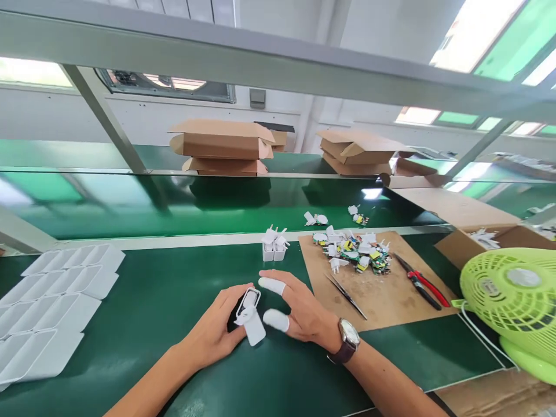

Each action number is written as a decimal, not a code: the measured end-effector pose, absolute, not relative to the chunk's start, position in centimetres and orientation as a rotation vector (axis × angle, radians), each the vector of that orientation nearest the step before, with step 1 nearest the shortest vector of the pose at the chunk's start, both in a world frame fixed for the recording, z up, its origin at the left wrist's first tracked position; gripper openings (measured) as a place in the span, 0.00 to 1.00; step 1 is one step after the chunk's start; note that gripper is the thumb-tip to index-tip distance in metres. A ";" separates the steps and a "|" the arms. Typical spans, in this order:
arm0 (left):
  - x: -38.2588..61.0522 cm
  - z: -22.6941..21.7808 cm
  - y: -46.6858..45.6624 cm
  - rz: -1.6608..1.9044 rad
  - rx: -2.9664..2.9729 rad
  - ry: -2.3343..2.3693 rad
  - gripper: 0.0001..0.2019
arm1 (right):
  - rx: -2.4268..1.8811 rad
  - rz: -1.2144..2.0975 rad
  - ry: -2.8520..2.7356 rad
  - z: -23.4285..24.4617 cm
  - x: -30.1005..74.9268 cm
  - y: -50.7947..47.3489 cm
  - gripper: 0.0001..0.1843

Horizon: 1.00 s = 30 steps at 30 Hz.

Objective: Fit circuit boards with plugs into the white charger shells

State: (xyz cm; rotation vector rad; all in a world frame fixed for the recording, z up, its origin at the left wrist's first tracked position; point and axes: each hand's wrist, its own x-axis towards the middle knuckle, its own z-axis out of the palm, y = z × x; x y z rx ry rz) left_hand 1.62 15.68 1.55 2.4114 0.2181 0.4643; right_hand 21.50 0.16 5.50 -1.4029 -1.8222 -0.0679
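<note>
My left hand [217, 327] is closed around a white plastic charger housing [248, 302], its open end facing up. A white plug cover [254, 328] hangs tilted out of that opening. Just to the right, my right hand [299, 307] holds nothing, its thumb and index finger spread apart beside the housing. White finger cots cover those two fingertips, and a watch is on that wrist. Beyond the hands, two white housings [273, 252] stand together with plug parts sticking out of their tops.
Rows of white housings [56, 313] lie at left. On a brown board [313, 289] are piled circuit boards with plug parts [354, 249], tweezers [347, 296] and red-handled pliers [423, 284]. A green fan [508, 295] stands at right. Cardboard boxes [221, 142] sit behind the conveyor.
</note>
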 end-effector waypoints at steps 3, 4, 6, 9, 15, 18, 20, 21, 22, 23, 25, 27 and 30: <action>1.8 1.4 15.8 0.405 2.386 0.285 0.25 | -1.654 -0.098 -1.696 7.6 24.7 0.7 0.27; 1.9 1.4 15.8 0.397 2.376 0.301 0.24 | -1.787 -0.109 -1.644 8.4 26.2 1.0 0.26; 2.1 1.5 15.8 0.394 2.358 0.324 0.21 | -2.120 -0.109 -1.554 9.8 29.7 1.9 0.26; 2.6 1.7 15.6 0.416 2.334 0.334 0.18 | -2.501 -0.063 -1.489 11.1 34.9 3.7 0.21; 3.2 1.7 15.4 0.421 2.344 0.286 0.18 | -2.786 0.043 -1.506 10.7 39.8 7.9 0.19; 3.3 1.5 15.6 0.415 2.356 0.257 0.17 | -2.842 0.072 -1.556 10.1 39.5 9.6 0.20; 3.3 1.4 15.7 0.412 2.352 0.245 0.18 | -2.850 0.067 -1.597 10.1 39.0 10.1 0.19; 3.3 1.3 15.7 0.410 2.347 0.245 0.18 | -2.847 0.053 -1.615 10.4 38.8 10.0 0.19; 3.3 1.1 15.7 0.413 2.340 0.252 0.19 | -2.841 0.032 -1.629 10.8 38.7 9.7 0.19; 3.3 1.0 15.7 0.424 2.330 0.263 0.19 | -2.834 0.005 -1.637 11.4 38.6 9.2 0.19; 3.2 0.5 15.5 0.473 2.304 0.299 0.18 | -2.826 -0.055 -1.630 12.8 38.7 7.6 0.15; 3.1 0.0 15.3 0.540 2.278 0.329 0.17 | -2.833 -0.101 -1.589 14.4 39.2 5.1 0.15; 3.0 -0.7 15.2 0.615 2.260 0.353 0.17 | -2.889 -0.114 -1.454 16.6 40.7 0.4 0.19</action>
